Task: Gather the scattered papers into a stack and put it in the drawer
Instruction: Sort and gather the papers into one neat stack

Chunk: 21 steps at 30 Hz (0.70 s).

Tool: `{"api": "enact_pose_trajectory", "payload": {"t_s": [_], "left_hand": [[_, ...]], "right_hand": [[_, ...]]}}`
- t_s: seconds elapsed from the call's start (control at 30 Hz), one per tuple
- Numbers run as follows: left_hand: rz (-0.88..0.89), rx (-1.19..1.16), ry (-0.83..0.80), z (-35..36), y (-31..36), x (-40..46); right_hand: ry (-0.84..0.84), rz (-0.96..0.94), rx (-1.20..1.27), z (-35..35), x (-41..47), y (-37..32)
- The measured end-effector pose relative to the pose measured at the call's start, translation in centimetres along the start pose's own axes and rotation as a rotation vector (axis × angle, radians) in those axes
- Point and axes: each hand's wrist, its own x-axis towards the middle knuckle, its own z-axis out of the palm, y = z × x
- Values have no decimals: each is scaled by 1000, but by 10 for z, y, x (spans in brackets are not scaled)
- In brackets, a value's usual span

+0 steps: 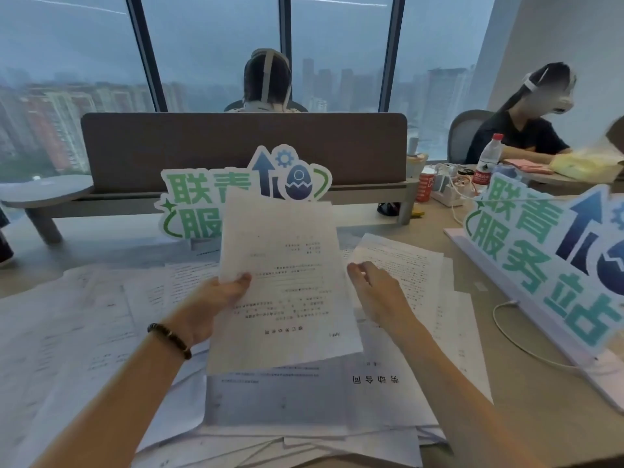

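Head view, left hand [216, 298] fingers pinching sheet [280, 265] edge, right hand [374, 292] fingers loose beside it

Left hand [216, 304] raised at 11 o'clock, thumb on top, fingers curled in pinch, beaded bracelet [170, 340] on wrist. Right hand [373, 293] at 1 o'clock, fingers relaxed, holding nothing. Both forearms bare, angled inward.

Two bare forearms without sleeves, dark beaded bracelet [170, 340] around the left wrist, no rings visible

Dim bluish daylight from the windows [216, 45]; soft focus; wide-angle edge distortion.
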Motion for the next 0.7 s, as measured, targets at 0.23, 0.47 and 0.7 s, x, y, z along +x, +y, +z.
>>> {"api": "enact_pose_trajectory", "payload": {"t_s": [0.23,0.47,0.7], "left_hand": [[-181,236,121,-3,-46,18],[-190,285,145,-3,-46,20],[-203,319,172,1,-45,21]], "right_hand": [[-64,372,-611,-3,4,68],[21,367,-583,-1,10,81],[44,258,-544,-3,10,69]]}}
